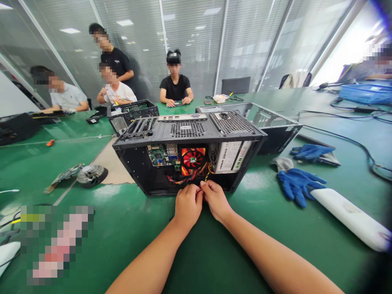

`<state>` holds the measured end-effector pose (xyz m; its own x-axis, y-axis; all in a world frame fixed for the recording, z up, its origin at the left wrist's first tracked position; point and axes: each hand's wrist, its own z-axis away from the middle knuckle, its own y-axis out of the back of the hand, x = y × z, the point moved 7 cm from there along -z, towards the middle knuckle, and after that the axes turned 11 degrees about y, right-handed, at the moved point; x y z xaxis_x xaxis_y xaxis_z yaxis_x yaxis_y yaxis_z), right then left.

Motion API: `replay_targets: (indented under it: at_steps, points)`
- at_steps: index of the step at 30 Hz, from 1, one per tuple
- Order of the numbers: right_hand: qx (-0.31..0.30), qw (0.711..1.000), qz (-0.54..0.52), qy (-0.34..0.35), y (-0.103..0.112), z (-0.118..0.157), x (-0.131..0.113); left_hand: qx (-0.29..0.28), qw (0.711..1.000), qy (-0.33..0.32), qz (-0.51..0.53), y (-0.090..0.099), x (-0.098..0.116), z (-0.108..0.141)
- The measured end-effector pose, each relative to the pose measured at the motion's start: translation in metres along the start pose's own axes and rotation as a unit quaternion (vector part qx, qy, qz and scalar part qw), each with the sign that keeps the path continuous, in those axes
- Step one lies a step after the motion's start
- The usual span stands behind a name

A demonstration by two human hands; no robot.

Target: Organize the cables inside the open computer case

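Observation:
An open computer case (183, 139) lies on its side in front of me, its inside facing my hands. In it I see a green motherboard (159, 155), a red cooling fan (193, 158) and a power supply (232, 157) with a white label. A yellow-and-black cable (208, 175) runs from the power supply side down to my fingers. My left hand (187, 204) and my right hand (216, 200) meet at the case's near lower edge, both pinched closed on the cable's end. The fingers mostly hide that end.
Blue work gloves (295, 181) and a white elongated object (349, 216) lie to the right. Behind stand another case (131, 112) and a case shell (275, 130). A round metal part (92, 174) lies left. Several people sit or stand across the green table (122, 228). Black cables (346, 136) cross the right side.

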<state>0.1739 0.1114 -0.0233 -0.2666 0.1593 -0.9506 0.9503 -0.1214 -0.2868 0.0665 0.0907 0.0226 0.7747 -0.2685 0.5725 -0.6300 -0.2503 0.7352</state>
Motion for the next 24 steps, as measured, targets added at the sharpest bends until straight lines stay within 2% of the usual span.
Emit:
replay_targets:
  at_steps: [9,17,24]
  points:
    - [0.004,1.0,-0.011,-0.005,0.0002,-0.0004,0.0008,-0.016,1.0,0.003,-0.026,-0.0053,0.0013,-0.0001]
    - [0.006,1.0,-0.013,-0.004,-0.0003,0.0004,-0.0004,-0.014,1.0,0.009,0.0,-0.0034,-0.0019,0.0001]
    - [0.006,1.0,-0.013,-0.004,-0.0005,0.0004,-0.0011,-0.021,0.999,0.002,-0.033,-0.0057,0.0021,-0.0008]
